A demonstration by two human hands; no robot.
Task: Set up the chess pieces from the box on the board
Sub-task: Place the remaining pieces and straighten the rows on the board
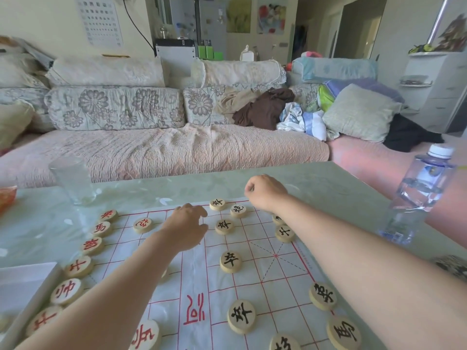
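There, pale round wooden pieces [230,261] lay on the white, red-lined board [265,284], red-lettered along its left edge, black-lettered on the right; some read 卒 or 馬. The left hand [187,227] and right hand [265,192] hung curled over the far rows; I could not tell whether either held anything.

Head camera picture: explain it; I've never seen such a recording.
No machine: a person wears a camera on the head, looking down at their bare hands. On the table lies a Chinese chess board; red-lettered pieces line its left edge, black-lettered pieces dot its right half. The left hand hovers over it, fingers loosely bent, visibly holding nothing. The right hand is curled at the far edge; whether it hides a piece is unclear. A water bottle, a glass and a white box stand nearby.
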